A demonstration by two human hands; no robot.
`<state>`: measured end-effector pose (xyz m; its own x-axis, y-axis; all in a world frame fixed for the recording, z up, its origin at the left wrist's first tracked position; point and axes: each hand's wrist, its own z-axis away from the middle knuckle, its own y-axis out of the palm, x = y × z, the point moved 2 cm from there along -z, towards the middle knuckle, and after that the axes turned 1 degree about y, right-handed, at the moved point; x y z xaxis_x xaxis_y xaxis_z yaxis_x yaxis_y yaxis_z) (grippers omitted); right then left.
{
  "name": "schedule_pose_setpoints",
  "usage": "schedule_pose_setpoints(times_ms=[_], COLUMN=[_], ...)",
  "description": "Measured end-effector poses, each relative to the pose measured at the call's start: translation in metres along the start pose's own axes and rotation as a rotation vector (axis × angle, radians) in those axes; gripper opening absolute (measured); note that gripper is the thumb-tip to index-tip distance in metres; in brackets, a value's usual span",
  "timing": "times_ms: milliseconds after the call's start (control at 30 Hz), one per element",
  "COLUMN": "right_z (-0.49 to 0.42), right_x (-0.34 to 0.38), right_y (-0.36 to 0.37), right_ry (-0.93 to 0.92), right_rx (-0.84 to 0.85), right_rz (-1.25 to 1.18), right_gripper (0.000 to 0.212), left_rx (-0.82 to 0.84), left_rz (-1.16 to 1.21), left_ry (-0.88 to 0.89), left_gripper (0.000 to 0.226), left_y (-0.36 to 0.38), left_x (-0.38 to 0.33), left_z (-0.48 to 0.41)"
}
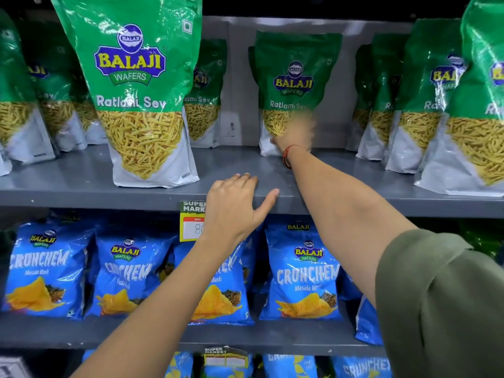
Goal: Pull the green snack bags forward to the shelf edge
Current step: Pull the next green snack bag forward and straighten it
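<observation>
Two hands up. Right hand (296, 132) blurry against rear Ratlami Sev bag (294, 85), grip unclear. Left hand (237, 203) released, flat on shelf edge (109, 197).

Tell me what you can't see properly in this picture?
All in the head view:
- Right hand: motion-blurred, so its grip on the back green bag is unclear.
- Price tag: left hand covers part of the number.
- Green bags at the left and right: cut by the picture's edges.
- Bottom blue bags: cut off below.
</observation>
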<state>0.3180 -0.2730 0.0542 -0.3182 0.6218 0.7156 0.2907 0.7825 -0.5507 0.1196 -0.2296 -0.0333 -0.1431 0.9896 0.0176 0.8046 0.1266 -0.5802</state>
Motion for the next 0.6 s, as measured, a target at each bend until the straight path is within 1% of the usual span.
schedule_pose_setpoints(times_ms=[233,533,600], right_z=[0.014,0.051,0.059], right_x=[-0.005,-0.010,-0.011], right_y=[-0.014,-0.040,-0.046], right_ry=[-0.046,-0.102,-0.112], right_rx=[0.011,-0.035,-0.038], right_rz=[-0.003,-0.006,-0.013], right_gripper=[0.114,0.114,0.113], left_rx=[0.069,0.097,0.099], left_rz=[-0.018,-0.011,-0.008], left_ry=[0.013,0.032,0.037], left_gripper=[0.069,0.073,0.070], left_y=[-0.002,-0.006,-0.007], left_x=[0.001,-0.001,0.000], left_z=[-0.001,0.000,-0.001])
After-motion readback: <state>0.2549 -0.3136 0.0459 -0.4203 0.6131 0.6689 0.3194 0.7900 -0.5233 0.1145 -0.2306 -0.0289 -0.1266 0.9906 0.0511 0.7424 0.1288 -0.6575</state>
